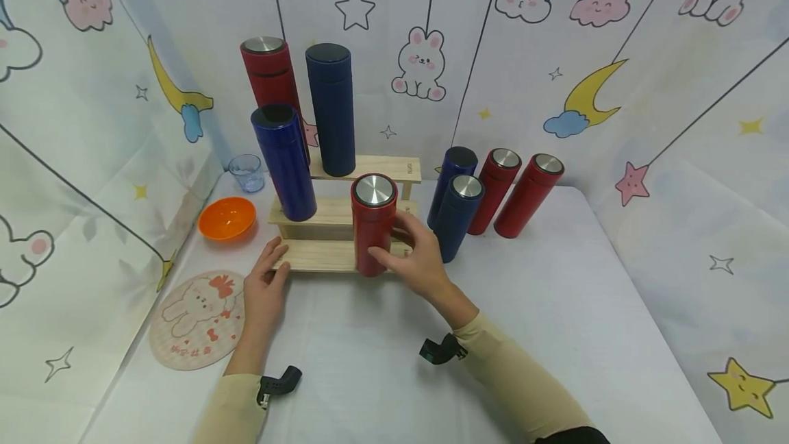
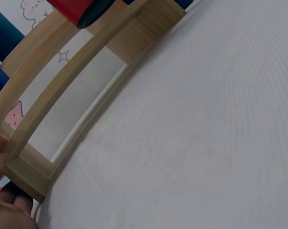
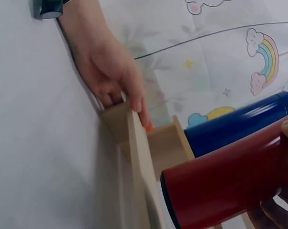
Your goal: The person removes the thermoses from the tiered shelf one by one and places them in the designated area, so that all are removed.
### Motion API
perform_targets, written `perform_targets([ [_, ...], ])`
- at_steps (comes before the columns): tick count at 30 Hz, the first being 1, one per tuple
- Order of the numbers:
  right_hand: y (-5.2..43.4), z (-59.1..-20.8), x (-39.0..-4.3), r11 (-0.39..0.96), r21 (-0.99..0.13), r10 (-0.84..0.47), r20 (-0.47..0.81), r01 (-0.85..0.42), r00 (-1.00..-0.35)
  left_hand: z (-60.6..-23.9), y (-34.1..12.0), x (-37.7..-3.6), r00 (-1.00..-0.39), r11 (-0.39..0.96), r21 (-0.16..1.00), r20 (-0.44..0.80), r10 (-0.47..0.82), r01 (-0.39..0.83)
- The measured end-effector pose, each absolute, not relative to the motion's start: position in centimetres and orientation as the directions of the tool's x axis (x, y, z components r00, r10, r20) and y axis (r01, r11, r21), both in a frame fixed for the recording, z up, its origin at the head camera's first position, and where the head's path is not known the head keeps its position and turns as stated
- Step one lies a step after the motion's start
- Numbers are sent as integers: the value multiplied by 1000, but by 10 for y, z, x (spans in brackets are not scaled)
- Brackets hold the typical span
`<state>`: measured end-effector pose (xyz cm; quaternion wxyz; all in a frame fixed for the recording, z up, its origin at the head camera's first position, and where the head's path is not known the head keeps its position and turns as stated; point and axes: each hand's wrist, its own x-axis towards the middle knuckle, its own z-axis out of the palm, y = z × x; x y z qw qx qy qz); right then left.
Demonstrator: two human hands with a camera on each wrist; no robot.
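Observation:
My right hand point(image 1: 419, 255) grips a red thermos flask point(image 1: 373, 231) with a silver lid, thumb in front and fingers round its right side. The flask is upright over the right half of the lowest step of a three-step wooden rack point(image 1: 320, 256); its dark base shows in the left wrist view, seemingly just above the board. With my left hand point(image 1: 265, 290) I hold the left end of that lowest step, as the right wrist view shows. One blue flask point(image 1: 285, 163) stands on the middle step. A darker blue flask point(image 1: 331, 108) and another red flask point(image 1: 271, 77) stand on the top step.
Right of the rack stand two blue flasks point(image 1: 453, 225) point(image 1: 445, 180) and two red flasks point(image 1: 529, 197) point(image 1: 493, 190). On the left are an orange bowl point(image 1: 227, 219), a clear blue cup point(image 1: 246, 173) and a round rabbit-print mat point(image 1: 197, 321). Printed cloth walls point(image 1: 678, 122) surround the table.

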<state>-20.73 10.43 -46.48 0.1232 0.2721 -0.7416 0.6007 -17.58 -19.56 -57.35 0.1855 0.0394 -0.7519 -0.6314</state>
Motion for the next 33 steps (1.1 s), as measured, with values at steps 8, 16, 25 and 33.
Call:
perform_targets([
  [8,115,-466,-206,175,-824,-237,496,-539,-836,-574,-197,-175,-933,227,964,207,-295,142],
  [16,130,-471,-204,204,-826,-203,490,-526,-848,-576,-197,-177,-929,222,964,209,-305,144],
  [25,146,-472,-202,229,-833,-180,472,-504,-863,-575,-197,-177,-931,214,967,203,-302,141],
  [33,160,-475,-197,231,-826,-167,486,-514,-858,-575,-197,-177,-930,212,966,208,-303,147],
])
